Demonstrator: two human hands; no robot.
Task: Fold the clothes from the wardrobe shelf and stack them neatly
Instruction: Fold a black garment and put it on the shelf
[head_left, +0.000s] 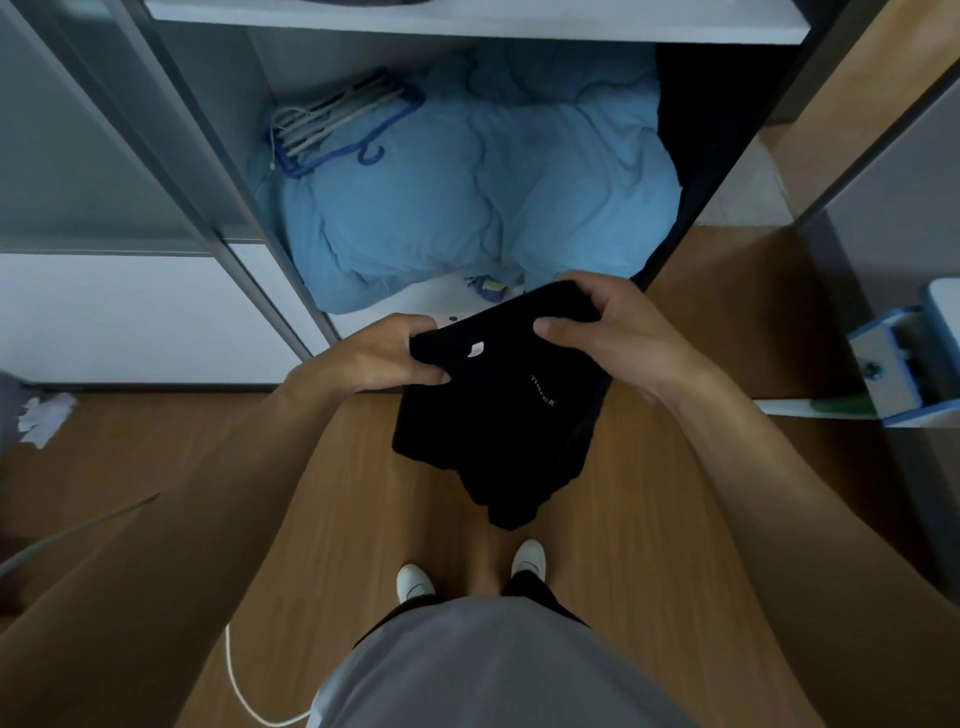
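Far left on the wood floor (623, 545) there's some crumpled white paper (44, 415), and a white cable (236, 680) curves along the floor down near the person's side. Next over is the open wardrobe (228, 156). A bunch of hangers (337, 124), pale ones plus a blue one, lies on the left end of a big puffy light blue duvet (483, 182) that fills the lower compartment, with a white shelf (467, 21) above it. In front of that, up in the air, is the black garment (498, 415), folded into a rough rectangle and hanging down over the floor, touching nothing but the 2 hands. The left hand (384, 358) grips its upper left corner, fingers and thumb curled round the edge, just beside a small white tag (474, 351). The right hand (608, 332) has the upper right corner, thumb pressed on the front of the fabric and fingers wrapped over the far edge. Some small white lettering (544, 391) sits on the cloth below that thumb. Straight down you can see 2 white shoes (415, 582). At the right edge there's a blue and white box-like thing (904, 364), can't tell what it is.
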